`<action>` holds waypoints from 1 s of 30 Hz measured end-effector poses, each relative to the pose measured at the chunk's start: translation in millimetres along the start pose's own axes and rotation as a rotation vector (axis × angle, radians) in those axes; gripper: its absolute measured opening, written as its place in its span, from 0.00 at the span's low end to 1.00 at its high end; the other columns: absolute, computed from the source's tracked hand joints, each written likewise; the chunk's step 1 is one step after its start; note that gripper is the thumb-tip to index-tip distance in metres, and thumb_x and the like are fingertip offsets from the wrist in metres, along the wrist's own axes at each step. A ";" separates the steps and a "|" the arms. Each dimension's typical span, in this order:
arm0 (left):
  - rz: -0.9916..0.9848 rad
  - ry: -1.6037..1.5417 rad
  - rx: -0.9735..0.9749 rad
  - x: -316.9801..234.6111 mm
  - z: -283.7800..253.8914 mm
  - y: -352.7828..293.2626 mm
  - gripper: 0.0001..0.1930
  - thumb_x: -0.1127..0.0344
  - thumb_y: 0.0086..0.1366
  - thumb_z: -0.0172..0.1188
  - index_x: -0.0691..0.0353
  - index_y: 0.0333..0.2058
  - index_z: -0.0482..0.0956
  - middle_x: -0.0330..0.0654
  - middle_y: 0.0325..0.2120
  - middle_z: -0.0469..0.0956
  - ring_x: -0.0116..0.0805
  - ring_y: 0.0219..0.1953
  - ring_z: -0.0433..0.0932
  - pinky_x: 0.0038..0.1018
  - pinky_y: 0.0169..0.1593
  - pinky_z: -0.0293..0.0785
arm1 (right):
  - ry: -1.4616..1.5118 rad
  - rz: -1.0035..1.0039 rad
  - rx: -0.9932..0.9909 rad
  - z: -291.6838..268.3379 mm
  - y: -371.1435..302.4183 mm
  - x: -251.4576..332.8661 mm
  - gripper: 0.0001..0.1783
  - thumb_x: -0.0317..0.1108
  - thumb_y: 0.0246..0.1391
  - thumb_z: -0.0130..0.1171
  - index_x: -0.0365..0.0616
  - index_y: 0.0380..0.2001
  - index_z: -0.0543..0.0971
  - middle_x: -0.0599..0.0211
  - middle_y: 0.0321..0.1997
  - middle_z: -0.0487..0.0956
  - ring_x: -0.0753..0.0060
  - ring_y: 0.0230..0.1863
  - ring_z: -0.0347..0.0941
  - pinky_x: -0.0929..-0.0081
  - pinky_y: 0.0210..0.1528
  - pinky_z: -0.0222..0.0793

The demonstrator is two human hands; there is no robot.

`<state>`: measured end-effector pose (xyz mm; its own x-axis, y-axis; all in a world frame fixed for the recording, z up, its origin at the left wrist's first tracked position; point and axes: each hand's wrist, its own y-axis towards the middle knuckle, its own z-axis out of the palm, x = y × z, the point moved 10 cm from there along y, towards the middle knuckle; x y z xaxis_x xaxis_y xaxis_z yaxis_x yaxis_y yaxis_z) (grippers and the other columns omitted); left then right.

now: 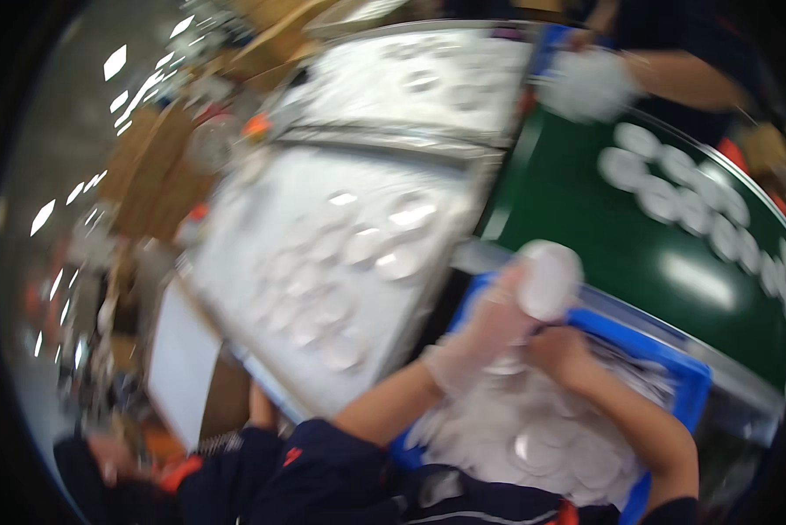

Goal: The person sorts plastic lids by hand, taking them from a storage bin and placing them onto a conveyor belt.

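The largest thing we see is a white bench [235, 227] across the left and middle, divided by a pale strip [393, 138] into a near and a far section. White discs [397, 261] lie loosely grouped on the near section, some touching or overlapping, and more pale round pieces sit on the far one, too blurred for us to count. To the right stretches a smooth green surface [568, 188] with a metal edge, and toward its far right side a double row of pale discs [660, 199] runs across it, many touching.

At the near edge of the green surface stands a blue bin [696, 378], filled with a loose heap of white discs [542, 446]. On the left, beyond the bench, we find brown cardboard boxes [152, 175], and nearer a box with a white panel [181, 359]. A co-worker's white-gloved hand [590, 83] is at the far right, over the far end of the green surface; its fingers are too blurred for us to read.

Our gloved left hand [496, 311] is above the far part of the bin, its fingers grasping a white disc [550, 280] that is tilted with its broad face showing. Our right hand [557, 352] is just below that disc, over the bin, its fingers bent; we cannot tell whether they hold anything.
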<state>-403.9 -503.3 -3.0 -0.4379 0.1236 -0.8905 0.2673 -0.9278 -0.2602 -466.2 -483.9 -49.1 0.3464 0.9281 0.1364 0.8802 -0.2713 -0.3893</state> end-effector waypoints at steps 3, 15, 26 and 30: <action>-0.251 -0.504 -0.033 4.5 13.9 -53.7 0.26 0.52 0.65 0.39 0.66 0.54 0.60 0.47 0.51 0.66 0.42 0.51 0.68 0.36 0.54 0.64 | 0.485 -0.125 -0.549 -51.7 -21.0 -3.1 0.09 0.28 0.41 0.54 0.40 0.30 0.76 0.55 0.36 0.78 0.54 0.38 0.75 0.65 0.36 0.72; -0.021 -0.602 -0.083 2.0 11.5 -90.7 0.21 0.56 0.64 0.47 0.61 0.51 0.65 0.41 0.45 0.68 0.32 0.47 0.69 0.33 0.51 0.67 | 1.394 0.374 -0.506 -76.5 -97.0 -41.3 0.09 0.20 0.46 0.53 0.38 0.16 0.67 0.68 0.12 0.66 0.79 0.13 0.64 0.83 0.17 0.57; 0.516 0.829 -0.564 -72.3 -144.6 -91.5 0.12 0.63 0.58 0.55 0.65 0.36 0.73 0.39 0.21 0.74 0.21 0.25 0.72 0.25 0.22 0.68 | 0.738 0.037 -0.587 -87.8 -96.3 -5.3 0.18 0.30 0.44 0.60 0.38 0.09 0.64 0.57 0.09 0.63 0.57 0.10 0.57 0.66 0.15 0.50; 0.091 -0.240 -0.649 -8.7 -257.6 -89.5 0.13 0.63 0.55 0.54 0.66 0.35 0.74 0.42 0.27 0.75 0.26 0.31 0.75 0.27 0.24 0.69 | 0.865 0.023 -0.507 -69.6 -87.2 1.5 0.17 0.33 0.44 0.61 0.39 0.10 0.67 0.57 0.10 0.65 0.58 0.11 0.60 0.68 0.15 0.53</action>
<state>-202.9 -330.7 -68.1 -0.5470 -0.0954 -0.8317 0.7382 -0.5235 -0.4255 -519.9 -476.6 48.5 0.3045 0.4714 0.8277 0.8347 -0.5507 0.0065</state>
